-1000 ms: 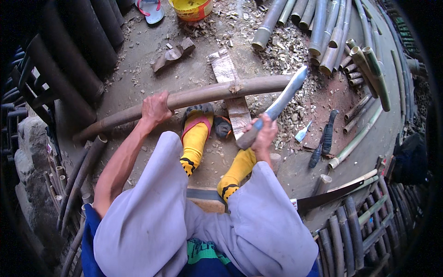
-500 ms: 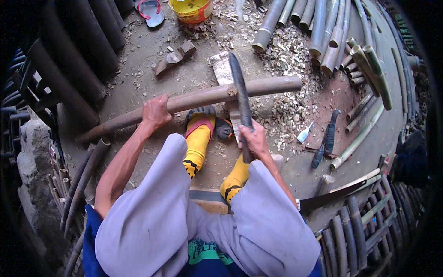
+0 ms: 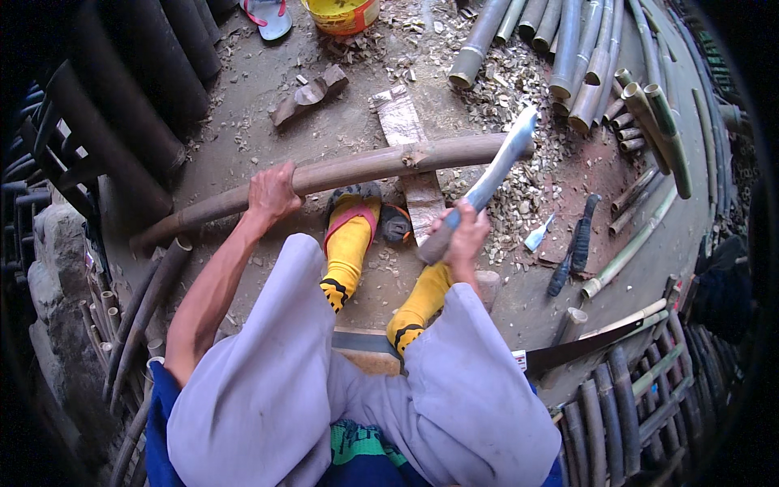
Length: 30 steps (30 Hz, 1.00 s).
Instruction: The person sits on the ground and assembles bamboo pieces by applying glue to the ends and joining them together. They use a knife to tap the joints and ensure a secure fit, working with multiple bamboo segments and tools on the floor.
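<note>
My left hand (image 3: 273, 193) is wrapped round a long brown bamboo pole (image 3: 357, 169), left of its middle. The pole lies slanted across in front of my feet, its right part over a flat wooden board (image 3: 399, 122). A node with a pale nick shows on the pole just above that board. In my right hand (image 3: 466, 235) is a machete (image 3: 492, 174), gripped by its dark handle. Its blade points up and to the right, looks bright along its length, and crosses in front of the pole's right end. I cannot tell whether blade and pole touch.
Wood chips (image 3: 503, 105) cover the ground ahead. Bamboo poles (image 3: 572, 57) are piled at the far right. A black-handled tool (image 3: 581, 235) and a small white bottle (image 3: 537, 234) lie to the right, above a saw (image 3: 584, 347). A yellow bucket (image 3: 345, 18) and a sandal (image 3: 268, 18) stand far off.
The machete has swung from near upright over the pole's node to a rightward tilt, its blade face now catching light. My left hand still holds the pole in nearly the same place.
</note>
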Motion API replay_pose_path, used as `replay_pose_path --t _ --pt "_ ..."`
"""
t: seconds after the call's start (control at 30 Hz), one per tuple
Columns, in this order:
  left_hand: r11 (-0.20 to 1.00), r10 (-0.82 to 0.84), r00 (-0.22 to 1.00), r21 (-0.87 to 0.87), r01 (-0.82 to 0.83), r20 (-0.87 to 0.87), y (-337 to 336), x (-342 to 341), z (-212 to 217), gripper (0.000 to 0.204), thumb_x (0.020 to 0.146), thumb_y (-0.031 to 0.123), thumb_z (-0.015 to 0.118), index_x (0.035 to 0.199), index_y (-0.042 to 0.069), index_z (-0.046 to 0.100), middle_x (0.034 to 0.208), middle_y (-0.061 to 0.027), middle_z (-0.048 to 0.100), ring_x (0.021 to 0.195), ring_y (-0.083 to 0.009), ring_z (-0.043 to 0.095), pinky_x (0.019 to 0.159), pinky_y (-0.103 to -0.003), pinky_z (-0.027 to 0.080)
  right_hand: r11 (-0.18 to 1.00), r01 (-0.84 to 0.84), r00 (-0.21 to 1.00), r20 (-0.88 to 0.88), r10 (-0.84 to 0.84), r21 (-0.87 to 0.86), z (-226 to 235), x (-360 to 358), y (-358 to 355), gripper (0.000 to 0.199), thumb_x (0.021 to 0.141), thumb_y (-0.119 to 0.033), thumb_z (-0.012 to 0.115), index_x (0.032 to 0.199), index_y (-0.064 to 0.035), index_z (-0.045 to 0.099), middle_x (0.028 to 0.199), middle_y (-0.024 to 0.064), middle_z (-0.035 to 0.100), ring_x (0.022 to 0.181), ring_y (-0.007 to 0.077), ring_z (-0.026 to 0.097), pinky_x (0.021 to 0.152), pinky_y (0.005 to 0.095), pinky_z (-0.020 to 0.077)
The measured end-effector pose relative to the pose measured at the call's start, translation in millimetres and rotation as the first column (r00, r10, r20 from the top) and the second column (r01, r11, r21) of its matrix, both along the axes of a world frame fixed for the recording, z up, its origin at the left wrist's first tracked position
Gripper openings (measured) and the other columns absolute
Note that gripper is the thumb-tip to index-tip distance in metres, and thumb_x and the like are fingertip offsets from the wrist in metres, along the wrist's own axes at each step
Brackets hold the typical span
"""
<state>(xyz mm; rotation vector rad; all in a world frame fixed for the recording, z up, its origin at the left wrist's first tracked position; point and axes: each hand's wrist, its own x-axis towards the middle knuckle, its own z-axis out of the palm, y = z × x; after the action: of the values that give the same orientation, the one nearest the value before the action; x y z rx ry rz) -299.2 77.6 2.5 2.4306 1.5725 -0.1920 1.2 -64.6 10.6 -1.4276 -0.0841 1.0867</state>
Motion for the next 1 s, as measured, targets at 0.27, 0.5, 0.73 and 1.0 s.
replay_pose_path --t 0.27,0.5,0.73,1.0 --pt "0.995 0.065 0.997 -0.079 -0.068 -0.032 -0.5 -4.5 -1.0 0.048 0.057 0.014 0.076 0.101 0.007 0.059 0.088 -0.0196 0.068 0.084 -0.0393 0.066 0.073 -0.049 0.054 0.959 -0.284 0.957 0.057 0.285 -0.023 21.6 41.7 -31.8 0.019 0.091 -0.019 0.059 0.092 -0.0032 0.048 0.065 0.0079 0.057 0.046 0.0156 0.058 0.040 0.0303 0.0512" --pt "1.000 0.007 1.000 -0.026 -0.007 -0.003 -1.5 -4.5 2.1 0.040 0.059 0.020 0.078 0.089 0.004 0.057 0.082 -0.0198 0.067 0.077 -0.0389 0.067 0.069 -0.048 0.054 0.948 -0.318 0.948 0.027 0.319 -0.026 6.6 48.8 -17.8 0.014 0.093 -0.014 0.053 0.096 -0.0020 0.046 0.071 0.0093 0.057 0.049 0.0155 0.058 0.043 0.0302 0.0517" --pt "0.998 0.033 0.999 -0.056 -0.035 -0.037 0.2 -1.4 3.1 0.041 0.059 0.021 0.079 0.088 0.004 0.057 0.081 -0.0203 0.067 0.077 -0.0388 0.067 0.069 -0.048 0.054 0.749 -0.639 0.746 0.093 0.659 -0.176 -5.6 -2.0 -12.4 0.015 0.095 -0.017 0.053 0.091 -0.0046 0.045 0.066 0.0062 0.057 0.047 0.0151 0.057 0.042 0.0311 0.0505" --pt "0.999 0.023 1.000 -0.025 -0.022 0.018 -0.2 -2.7 2.1 0.040 0.059 0.021 0.078 0.087 0.004 0.056 0.079 -0.0204 0.067 0.076 -0.0393 0.067 0.069 -0.049 0.054 0.961 -0.278 0.960 0.017 0.278 -0.017 -7.6 -2.2 0.5 0.013 0.096 -0.016 0.050 0.089 -0.0051 0.047 0.065 0.0075 0.056 0.048 0.0155 0.057 0.041 0.0297 0.0494"
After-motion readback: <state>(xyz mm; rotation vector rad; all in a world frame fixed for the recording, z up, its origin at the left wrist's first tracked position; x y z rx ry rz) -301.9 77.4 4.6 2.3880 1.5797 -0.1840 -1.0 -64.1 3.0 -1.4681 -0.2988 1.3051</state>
